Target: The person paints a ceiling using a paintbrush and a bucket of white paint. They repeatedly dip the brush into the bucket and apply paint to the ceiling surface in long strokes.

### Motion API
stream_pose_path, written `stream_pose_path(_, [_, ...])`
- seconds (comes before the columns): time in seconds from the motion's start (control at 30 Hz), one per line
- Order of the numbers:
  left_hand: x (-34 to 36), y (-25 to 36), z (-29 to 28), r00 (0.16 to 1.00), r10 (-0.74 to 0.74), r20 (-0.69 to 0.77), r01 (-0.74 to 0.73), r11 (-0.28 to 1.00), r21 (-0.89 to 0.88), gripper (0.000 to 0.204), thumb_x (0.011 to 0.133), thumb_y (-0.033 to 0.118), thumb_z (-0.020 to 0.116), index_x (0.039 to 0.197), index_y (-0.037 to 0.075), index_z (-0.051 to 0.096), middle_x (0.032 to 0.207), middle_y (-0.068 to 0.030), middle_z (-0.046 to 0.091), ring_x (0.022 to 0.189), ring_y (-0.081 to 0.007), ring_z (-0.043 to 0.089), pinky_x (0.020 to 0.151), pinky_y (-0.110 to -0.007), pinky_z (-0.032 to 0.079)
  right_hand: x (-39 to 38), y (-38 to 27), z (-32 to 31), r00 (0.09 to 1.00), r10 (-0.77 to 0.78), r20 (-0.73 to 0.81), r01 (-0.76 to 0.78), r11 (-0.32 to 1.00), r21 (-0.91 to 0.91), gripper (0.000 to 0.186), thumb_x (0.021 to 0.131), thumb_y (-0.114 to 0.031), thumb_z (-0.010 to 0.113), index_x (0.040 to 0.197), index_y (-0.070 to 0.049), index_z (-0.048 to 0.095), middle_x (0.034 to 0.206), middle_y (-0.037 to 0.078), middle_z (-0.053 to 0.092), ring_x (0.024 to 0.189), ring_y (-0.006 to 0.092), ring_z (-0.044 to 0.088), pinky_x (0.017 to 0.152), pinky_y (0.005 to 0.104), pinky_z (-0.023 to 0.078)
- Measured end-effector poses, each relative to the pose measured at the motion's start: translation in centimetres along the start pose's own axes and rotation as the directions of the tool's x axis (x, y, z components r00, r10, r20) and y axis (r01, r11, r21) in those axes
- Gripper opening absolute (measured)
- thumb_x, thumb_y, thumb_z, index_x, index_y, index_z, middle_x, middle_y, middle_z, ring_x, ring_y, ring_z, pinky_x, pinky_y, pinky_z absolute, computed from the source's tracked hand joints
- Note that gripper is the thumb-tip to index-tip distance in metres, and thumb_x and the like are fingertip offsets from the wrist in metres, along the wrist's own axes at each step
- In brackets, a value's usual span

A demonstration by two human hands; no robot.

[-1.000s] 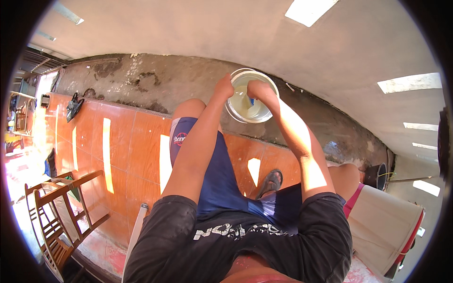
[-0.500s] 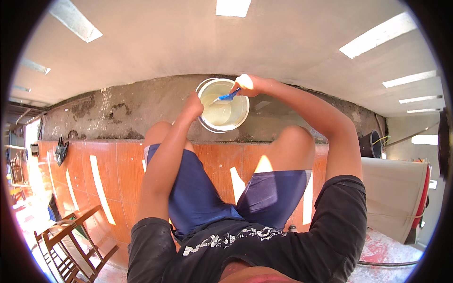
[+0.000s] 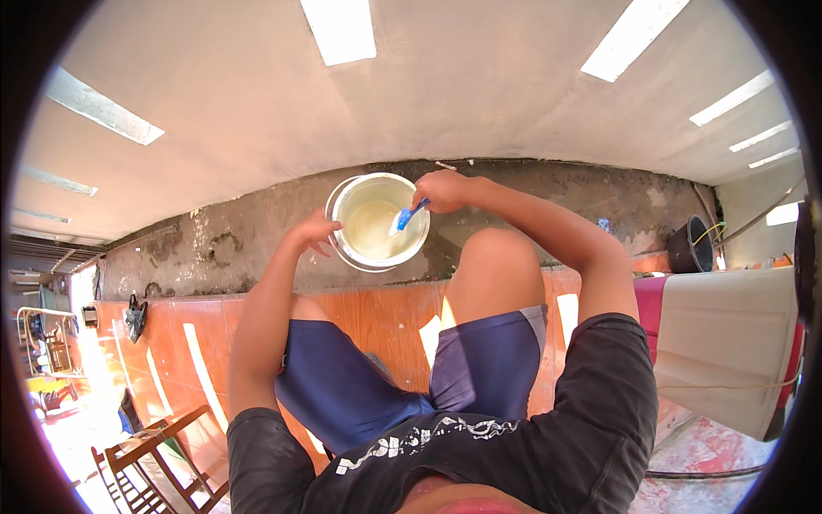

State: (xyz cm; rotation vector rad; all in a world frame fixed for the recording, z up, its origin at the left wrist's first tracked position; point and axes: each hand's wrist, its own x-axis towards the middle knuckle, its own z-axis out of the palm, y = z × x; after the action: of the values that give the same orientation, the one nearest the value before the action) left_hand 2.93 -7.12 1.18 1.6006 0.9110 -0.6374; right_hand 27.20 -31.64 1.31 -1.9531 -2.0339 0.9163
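Observation:
A white bucket [image 3: 378,178] with pale creamy liquid [image 3: 368,224] in it stands on rough grey concrete beyond my knees. My right hand [image 3: 438,192] is closed on the handle of a blue brush [image 3: 407,215], held over the right side of the bucket with the brush's light end down toward the liquid. My left hand [image 3: 317,231] is beside the bucket's left side, fingers apart and holding nothing; whether a fingertip touches the rim or wire handle I cannot tell.
Orange tiled floor [image 3: 197,360] lies under me, with a wooden chair [image 3: 158,437] at lower left, a dark plastic bag [image 3: 135,319] at left, a dark bucket [image 3: 690,243] at right and a large pale padded item [image 3: 719,343] by my right side. A plain wall [image 3: 479,103] rises behind the bucket.
My left hand has loosened from the bucket's edge, fingers spreading. My right hand has come up from inside the bucket with the blue brush. My knees are higher and the view has shifted.

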Motion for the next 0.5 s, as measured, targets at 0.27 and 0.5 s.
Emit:
stream_pose_path(0.27, [0.0,1.1,1.3,0.994,0.005,-0.111,0.006,0.996,0.094,0.058,0.094,0.018,0.064,0.143,0.007,0.034,0.118,-0.0171,0.058,0.086,-0.0276,0.066,0.067,-0.057,0.062,-4.8,1.9,2.3,0.961,0.169,-0.219,-0.005,0.801,0.598,0.026,0.089,-0.009,0.067,0.114,-0.006,0.072,0.088,0.005,0.068,0.075,0.0152,0.063,0.064,0.0294,0.05])
stream_pose_path(0.5, [1.4,0.0,1.2,0.975,0.032,-0.222,0.001,0.989,0.15,0.062,0.092,0.014,0.063,0.146,0.01,0.033,0.123,-0.0168,0.06,0.084,-0.0276,0.067,0.063,-0.055,0.062,-15.5,6.5,11.0,0.65,0.722,-0.238,0.344,-0.001,0.939,0.029,0.098,-0.009,0.059,0.127,-0.005,0.058,0.086,0.004,0.066,0.061,0.0068,0.052,0.053,0.0203,0.038])
